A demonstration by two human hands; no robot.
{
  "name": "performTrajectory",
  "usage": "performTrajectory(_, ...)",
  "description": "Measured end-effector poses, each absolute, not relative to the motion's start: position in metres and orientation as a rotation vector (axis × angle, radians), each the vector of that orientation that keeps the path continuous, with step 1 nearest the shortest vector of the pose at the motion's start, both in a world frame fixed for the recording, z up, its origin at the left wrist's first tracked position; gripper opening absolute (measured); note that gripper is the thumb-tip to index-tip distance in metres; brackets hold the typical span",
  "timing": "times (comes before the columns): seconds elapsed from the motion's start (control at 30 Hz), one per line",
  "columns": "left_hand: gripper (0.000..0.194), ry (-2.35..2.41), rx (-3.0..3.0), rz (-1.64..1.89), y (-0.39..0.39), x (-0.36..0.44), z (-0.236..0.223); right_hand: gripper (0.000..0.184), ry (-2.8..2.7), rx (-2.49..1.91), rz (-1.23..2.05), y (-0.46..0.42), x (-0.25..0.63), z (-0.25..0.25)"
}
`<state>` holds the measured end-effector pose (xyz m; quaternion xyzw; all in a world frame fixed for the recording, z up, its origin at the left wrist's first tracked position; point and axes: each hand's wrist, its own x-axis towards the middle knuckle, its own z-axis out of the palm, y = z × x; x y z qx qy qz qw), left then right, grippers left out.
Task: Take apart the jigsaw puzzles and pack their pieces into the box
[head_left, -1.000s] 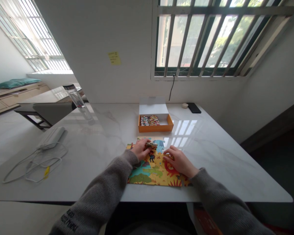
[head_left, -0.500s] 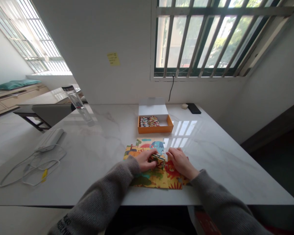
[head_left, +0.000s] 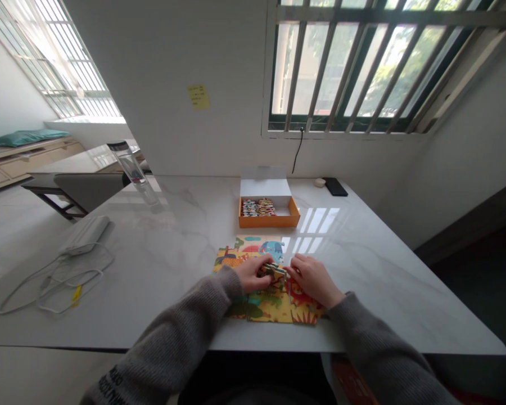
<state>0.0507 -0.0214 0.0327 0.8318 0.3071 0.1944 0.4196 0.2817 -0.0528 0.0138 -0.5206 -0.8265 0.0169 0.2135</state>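
Note:
A colourful animal jigsaw puzzle (head_left: 270,309) lies on the table in front of me, partly joined. My left hand (head_left: 255,273) is closed around a small stack of puzzle pieces (head_left: 275,271), held over the middle of the jigsaw. Close to the stack's right end is my right hand (head_left: 314,278), its thumb and fingers pressed together above the red lion part (head_left: 296,291). What those right fingers pinch, if anything, is hidden. Behind the hands, a blue elephant part (head_left: 272,250) shows at the jigsaw's far edge.
Beyond the jigsaw stands an open orange box (head_left: 269,221) with more pieces packed inside. A glass bottle (head_left: 131,166) is at the back left, a white device (head_left: 86,235) with a looped cable (head_left: 69,281) at the left. A black phone (head_left: 335,187) lies at the back right.
My right hand has shifted slightly, its fingertips now lower and tucked in by the stack's right end. The left hand keeps the stack in almost the same place. The view has tilted a little.

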Motion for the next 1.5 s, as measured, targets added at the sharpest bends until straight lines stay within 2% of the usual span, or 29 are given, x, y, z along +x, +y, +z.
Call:
performTrajectory(0.13,0.013,0.777,2.030,0.541,-0.021,0.051,0.029,0.040,-2.198,-1.312,0.082,-0.057,0.282,0.017)
performTrajectory(0.33,0.025,0.950,1.760,0.889,-0.012,0.049,0.018,0.048,-1.582,-1.365,0.562,-0.050,0.287,0.026)
performTrajectory(0.5,0.031,0.978,1.469,0.910,-0.006,0.051,0.011,0.050,-1.161,-1.242,1.041,-0.043,0.286,0.033)
performTrajectory(0.7,0.025,1.032,1.443,0.945,-0.006,0.052,0.019,0.045,-1.239,-1.128,1.312,-0.040,0.264,0.054)
performTrajectory(0.77,0.022,1.046,1.394,0.948,-0.006,0.051,0.024,0.045,-1.345,-1.121,1.301,-0.031,0.255,0.060)
performTrajectory(0.93,0.025,1.041,1.222,0.935,-0.002,0.050,0.025,0.044,-1.516,-1.132,1.032,-0.005,0.241,0.055)
performTrajectory(1.13,0.032,0.972,1.116,0.943,0.008,0.050,0.009,0.038,-1.559,-1.110,1.119,-0.004,0.239,0.032)
performTrajectory(1.37,0.029,1.084,1.349,0.876,0.000,0.046,0.015,0.032,-1.837,-1.243,0.603,-0.007,0.247,0.033)
performTrajectory(1.5,0.028,1.080,1.472,0.849,-0.002,0.046,0.020,0.024,-1.956,-1.248,0.572,-0.011,0.246,0.037)
